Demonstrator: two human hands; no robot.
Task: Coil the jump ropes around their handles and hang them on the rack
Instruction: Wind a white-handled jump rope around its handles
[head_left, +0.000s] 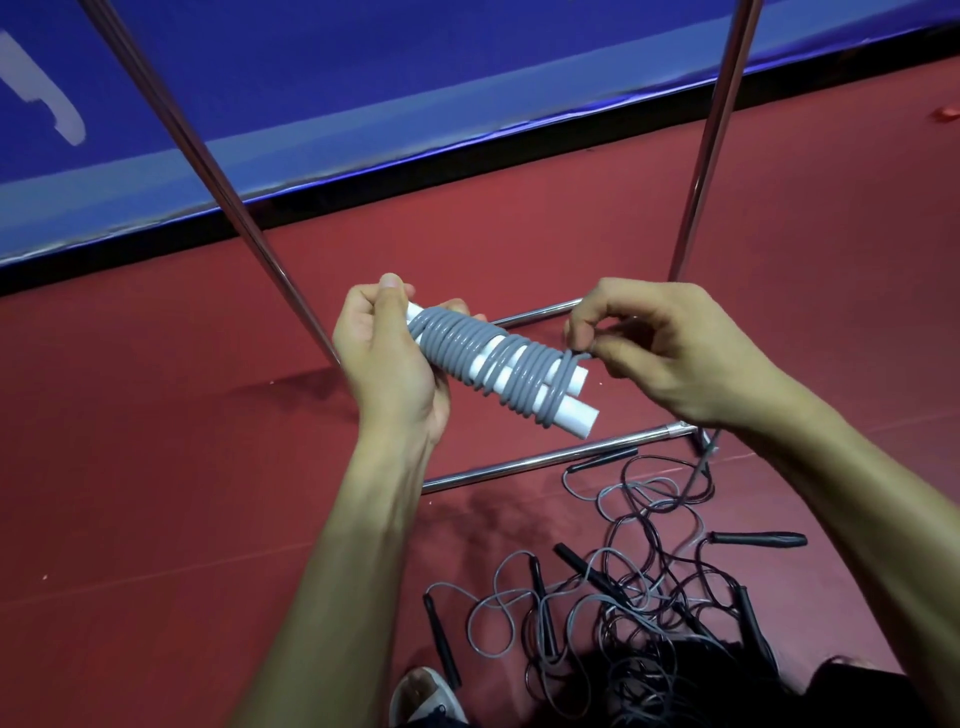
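A grey jump rope (498, 364) is coiled tightly around its two white handles (574, 410), which lie side by side. My left hand (387, 364) grips the upper-left end of this bundle. At the bundle's lower-right end, my right hand (670, 348) pinches the last loop of grey rope between thumb and fingers. The chrome rack (711, 135) stands just behind my hands, its upright poles rising out of frame and its base bars (545, 457) resting on the red floor.
A tangled pile of thin ropes with black handles (623, 597) lies on the red floor below my right arm. A foot in a sandal (426, 696) shows at the bottom edge. A blue barrier (363, 78) runs along the back.
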